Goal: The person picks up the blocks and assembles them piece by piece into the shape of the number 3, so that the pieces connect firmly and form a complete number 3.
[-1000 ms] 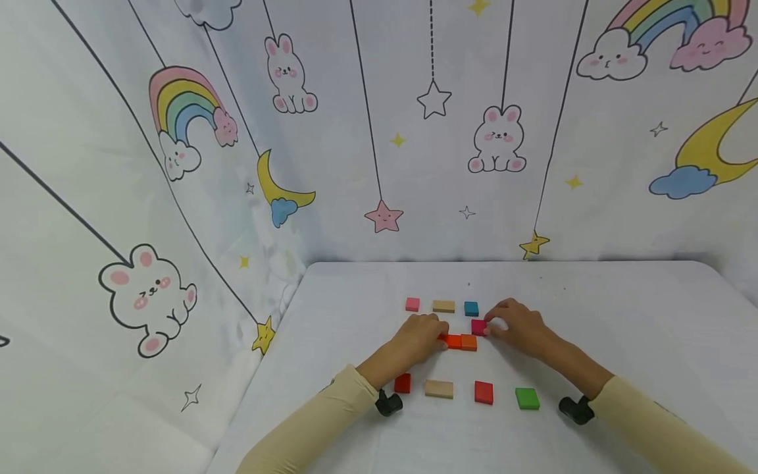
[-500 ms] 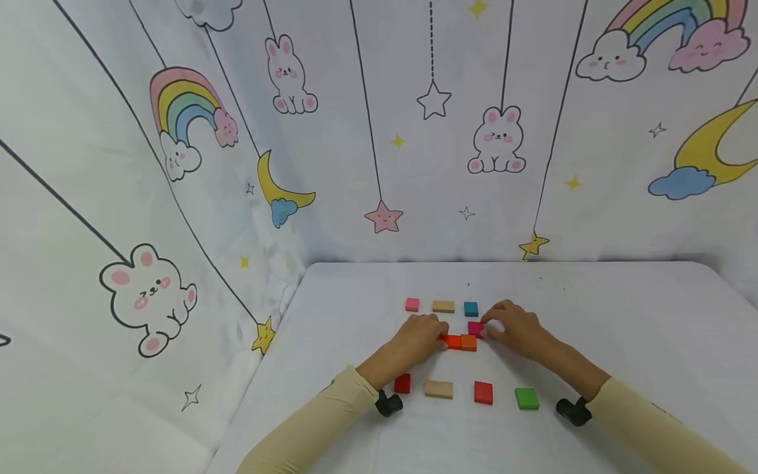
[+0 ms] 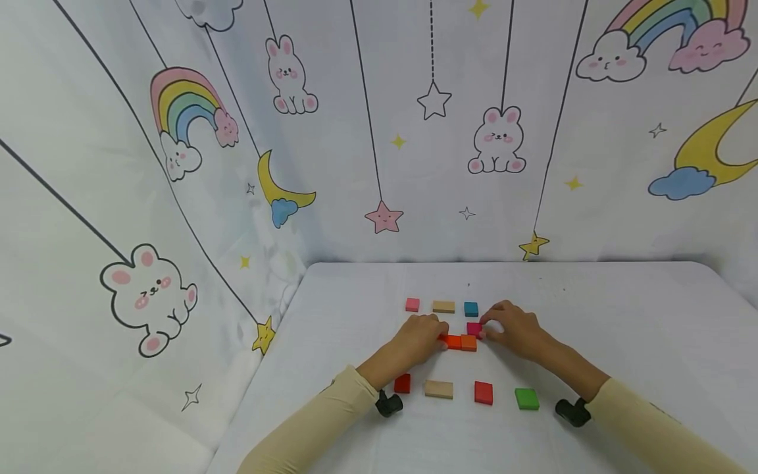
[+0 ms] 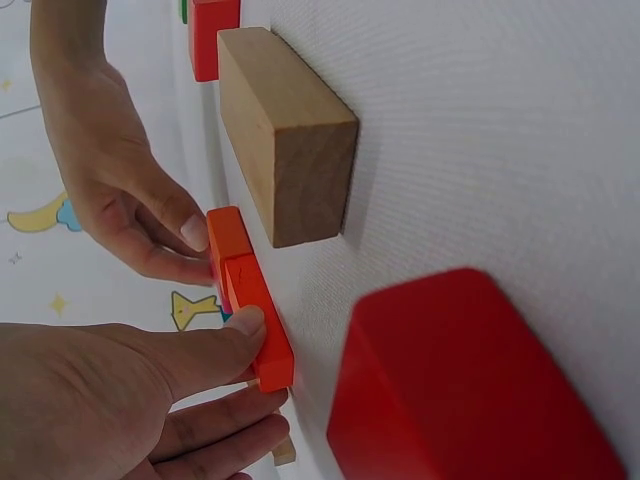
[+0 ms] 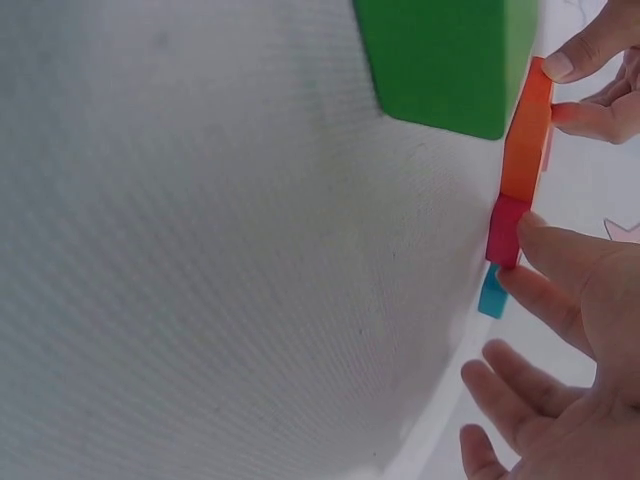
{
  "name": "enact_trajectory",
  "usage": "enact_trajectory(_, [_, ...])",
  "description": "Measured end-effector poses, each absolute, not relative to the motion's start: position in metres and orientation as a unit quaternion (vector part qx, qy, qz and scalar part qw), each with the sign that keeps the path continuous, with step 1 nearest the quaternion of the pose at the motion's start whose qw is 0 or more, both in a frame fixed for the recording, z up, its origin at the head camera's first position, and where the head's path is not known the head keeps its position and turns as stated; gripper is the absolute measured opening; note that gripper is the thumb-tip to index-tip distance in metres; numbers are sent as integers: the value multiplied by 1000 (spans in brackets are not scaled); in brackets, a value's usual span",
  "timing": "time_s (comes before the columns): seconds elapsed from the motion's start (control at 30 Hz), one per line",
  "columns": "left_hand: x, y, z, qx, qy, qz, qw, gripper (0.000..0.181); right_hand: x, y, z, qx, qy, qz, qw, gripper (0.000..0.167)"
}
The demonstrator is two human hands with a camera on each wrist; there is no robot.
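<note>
Magenta block (image 3: pixel 474 330) sits on the white-covered table (image 3: pixel 628 316), just behind the orange block (image 3: pixel 468 343), with contact between the two uncertain; right hand (image 3: pixel 518 326) pinches it between thumb and index finger, the remaining fingers spread loosely apart. Judged light, stiff, smooth-painted wood; not fragile, probably a little slippery on the cloth; best held by opposite side faces, low and level.

Orange block abuts the red-orange block (image 3: pixel 453 342); left hand (image 3: pixel 418 337) pinches the latter between thumb and index finger; similar handling expected, light pressure likely sufficing.

Farther back, a row: pink block (image 3: pixel 412 305), tan block (image 3: pixel 443 307), blue block (image 3: pixel 470 309), mutually apart; nearer the person, dark red block (image 3: pixel 403 383), larger-looking tan block (image 3: pixel 439 389), red block (image 3: pixel 483 393), green block (image 3: pixel 527 398), also spaced apart; behind the table, a backdrop (image 3: pixel 331 164) printed with rabbits, stars and rainbows.
</note>
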State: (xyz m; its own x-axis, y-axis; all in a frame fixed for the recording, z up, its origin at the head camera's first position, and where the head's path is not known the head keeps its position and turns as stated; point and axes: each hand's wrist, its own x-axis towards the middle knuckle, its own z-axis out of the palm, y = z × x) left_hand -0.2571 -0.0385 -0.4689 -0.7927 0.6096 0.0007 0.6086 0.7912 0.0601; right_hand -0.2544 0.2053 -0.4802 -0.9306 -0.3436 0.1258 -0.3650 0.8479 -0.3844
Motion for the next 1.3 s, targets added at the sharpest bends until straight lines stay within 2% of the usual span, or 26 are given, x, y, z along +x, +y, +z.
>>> enact_trajectory(1.03, [-261,-39,-475,329,943,38,1,24,-257,204,-481,186,-962,200,16,25])
enact_trajectory(1.17, [-261,-39,-475,328,944,36,2,25,-257,205,-480,187,-962,198,15,30])
enact_trajectory(1.3, [-261,-39,-475,327,945,32,5,25,-255,204,-479,186,-964,190,9,48])
